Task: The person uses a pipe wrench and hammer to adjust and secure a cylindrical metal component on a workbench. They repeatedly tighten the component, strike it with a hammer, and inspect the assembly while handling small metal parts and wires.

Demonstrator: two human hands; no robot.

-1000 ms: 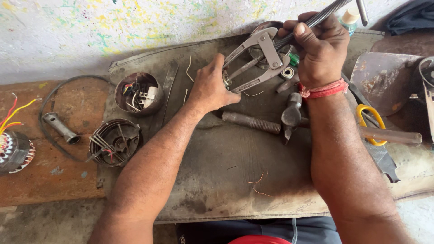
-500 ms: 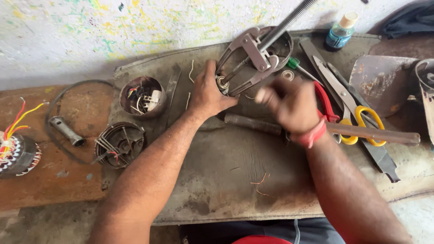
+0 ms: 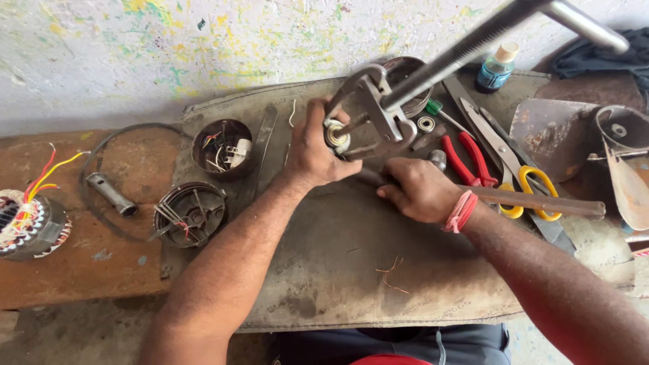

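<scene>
My left hand point(image 3: 316, 150) grips a metal bearing puller point(image 3: 378, 115) and holds it tilted up off the mat, its long screw rod point(image 3: 473, 44) and cross handle pointing toward the upper right. A small bearing point(image 3: 336, 135) sits in the puller's jaws by my left fingers. My right hand point(image 3: 419, 189), with a red thread on the wrist, closes on the handle of a hammer point(image 3: 534, 201) that lies across the grey mat point(image 3: 338, 263).
On the mat's right lie red-handled pliers point(image 3: 466, 157), yellow-handled scissors point(image 3: 514, 162), a loose bearing point(image 3: 426, 124) and a small blue bottle point(image 3: 495, 67). Left are two round motor caps point(image 3: 223, 147) point(image 3: 189, 213), a socket tube point(image 3: 111, 192) and a wound stator point(image 3: 27, 220).
My right hand left the puller's screw handle, came down and took the hammer's handle. My left hand has lifted and tilted the puller up off the mat.
</scene>
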